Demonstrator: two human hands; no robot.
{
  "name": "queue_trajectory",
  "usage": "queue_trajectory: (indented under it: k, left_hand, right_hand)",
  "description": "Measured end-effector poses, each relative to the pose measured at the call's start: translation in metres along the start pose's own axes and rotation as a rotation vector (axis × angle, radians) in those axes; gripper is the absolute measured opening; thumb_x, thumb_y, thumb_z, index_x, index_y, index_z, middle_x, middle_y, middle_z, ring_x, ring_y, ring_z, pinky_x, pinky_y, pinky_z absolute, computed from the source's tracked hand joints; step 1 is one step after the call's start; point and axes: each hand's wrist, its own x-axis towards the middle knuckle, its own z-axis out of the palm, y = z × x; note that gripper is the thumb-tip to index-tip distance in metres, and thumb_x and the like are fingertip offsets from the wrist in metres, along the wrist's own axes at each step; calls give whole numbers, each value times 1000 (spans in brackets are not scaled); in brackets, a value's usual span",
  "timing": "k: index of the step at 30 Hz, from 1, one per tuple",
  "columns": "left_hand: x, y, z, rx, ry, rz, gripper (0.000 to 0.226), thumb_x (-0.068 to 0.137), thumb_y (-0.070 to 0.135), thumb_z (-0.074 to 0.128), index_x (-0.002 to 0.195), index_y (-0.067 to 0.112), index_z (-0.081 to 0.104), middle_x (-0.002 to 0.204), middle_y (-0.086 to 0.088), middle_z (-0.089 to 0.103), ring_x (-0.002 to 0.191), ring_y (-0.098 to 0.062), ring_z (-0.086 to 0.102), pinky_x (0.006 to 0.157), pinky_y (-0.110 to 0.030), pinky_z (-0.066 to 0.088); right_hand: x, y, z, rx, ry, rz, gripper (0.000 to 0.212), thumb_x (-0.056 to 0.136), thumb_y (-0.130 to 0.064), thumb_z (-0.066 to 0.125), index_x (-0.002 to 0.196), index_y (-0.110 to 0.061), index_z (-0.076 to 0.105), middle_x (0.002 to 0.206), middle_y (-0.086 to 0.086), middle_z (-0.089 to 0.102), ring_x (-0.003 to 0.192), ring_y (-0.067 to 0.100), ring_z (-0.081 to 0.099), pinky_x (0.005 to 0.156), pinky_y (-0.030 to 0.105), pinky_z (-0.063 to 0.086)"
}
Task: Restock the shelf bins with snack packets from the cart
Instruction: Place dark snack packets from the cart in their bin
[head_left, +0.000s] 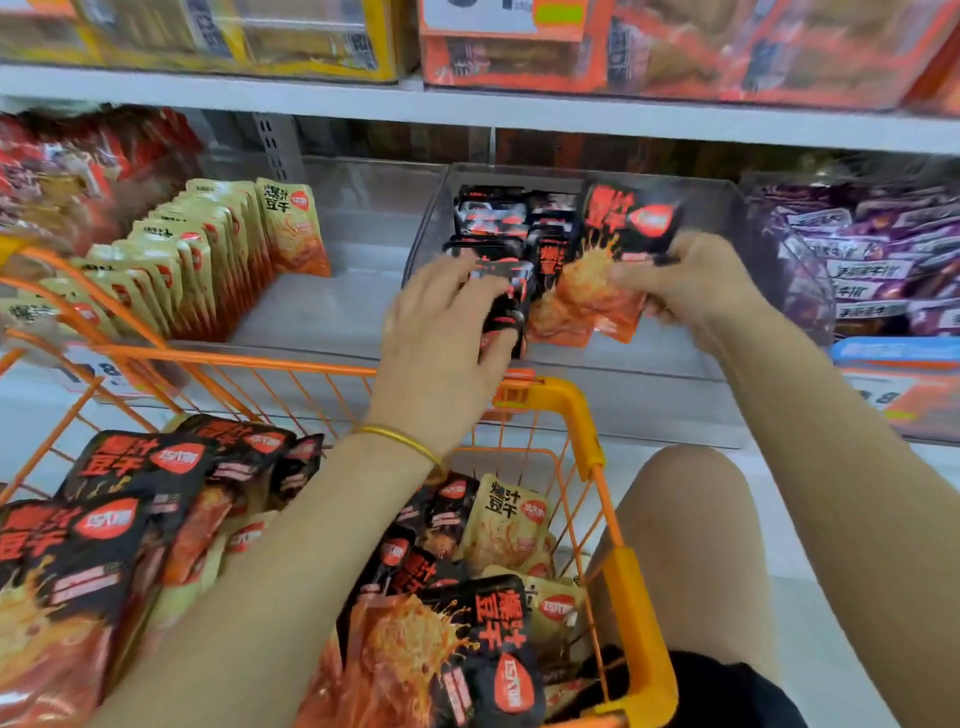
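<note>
Gripping a small stack of black packets (501, 304) edge-on, the left hand (441, 332) has its fingers curled round them at the front edge of the clear bin (428, 228). The right hand (693, 283) pinches a single black-and-orange packet (597, 270) by its right side, thumb and fingers closed on it. The packet is upright and faces the camera over the bin's front right part. Stocked packets (493, 215) stand in rows toward the bin's back left corner. Supply: a loose heap of cart packets (150, 467), black mixed with beige, lies in the orange cart (571, 402) below the shelf (649, 410).

Assessment: the packets appear light, flat and pliable. The glossy film is likely to slide against its neighbours. Contents are probably soft, so bending is likelier than breakage. A loosely held stack could fan out or slip.

Recommended hold: pinch across the flat faces near a sealed edge, or clamp a stack on both outer faces.

Adjacent bins hold beige packets (218, 249) to the left and purple packets (872, 254) to the right.
</note>
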Motion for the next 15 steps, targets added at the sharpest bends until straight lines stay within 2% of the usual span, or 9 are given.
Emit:
queue_trajectory:
  k: [2, 4, 6, 7, 8, 10, 12, 15]
  left_hand:
    - [-9, -4, 7, 78, -43, 14, 45, 85, 35, 45, 125, 16, 56, 141, -11, 43, 135, -32, 31, 113, -49, 19]
    - [-15, -6, 12, 132, -71, 40, 49, 87, 39, 37, 128, 17, 53, 144, -11, 39, 138, -31, 27, 114, -47, 11]
    - [-15, -9, 12, 161, -90, 53, 52, 87, 40, 33, 130, 19, 51, 146, -11, 38, 138, -30, 26, 114, -44, 8]
    - [-15, -10, 11, 169, -98, 52, 52, 87, 40, 32, 132, 20, 50, 146, -11, 37, 138, -30, 25, 115, -42, 7]
    - [-16, -12, 11, 176, -100, 52, 52, 87, 40, 31, 133, 21, 49, 146, -11, 37, 139, -29, 25, 115, -42, 6]
    - [-17, -13, 12, 183, -100, 57, 53, 87, 40, 30, 134, 22, 48, 146, -12, 37, 139, -30, 25, 116, -42, 7]
    - [-17, -14, 12, 177, -93, 62, 53, 87, 39, 31, 134, 22, 48, 145, -13, 39, 138, -30, 27, 116, -42, 8]
    - [-17, -15, 12, 168, -84, 60, 53, 87, 38, 32, 135, 22, 47, 145, -14, 38, 138, -30, 26, 116, -41, 8]
  right_hand:
    - [18, 19, 8, -132, -67, 95, 28, 78, -10, 74, 63, -17, 52, 30, -7, 46, 25, 1, 40, 29, 12, 33]
    - [34, 37, 21, -215, -109, 173, 27, 77, -10, 77, 64, -16, 54, 45, 1, 53, 33, 6, 48, 32, 18, 45]
    - [47, 48, 31, -242, -94, 215, 21, 76, -10, 77, 68, -11, 58, 61, 11, 58, 49, 21, 57, 48, 35, 57]
    - [52, 49, 35, -252, -81, 221, 16, 76, -11, 77, 74, -7, 61, 68, 16, 62, 58, 28, 62, 60, 42, 59]
    - [57, 49, 39, -267, -70, 218, 16, 77, -12, 77, 82, -3, 65, 76, 19, 66, 70, 34, 66, 71, 47, 58]
    - [64, 49, 46, -328, -54, 191, 27, 77, -17, 77, 94, 1, 67, 92, 23, 69, 86, 37, 68, 81, 49, 55]
    - [66, 48, 52, -358, -43, 179, 29, 76, -20, 78, 90, 1, 65, 94, 23, 69, 89, 36, 67, 82, 48, 54]
    - [64, 47, 57, -313, -46, 217, 26, 76, -18, 78, 76, -3, 57, 91, 22, 68, 80, 34, 68, 77, 48, 56]
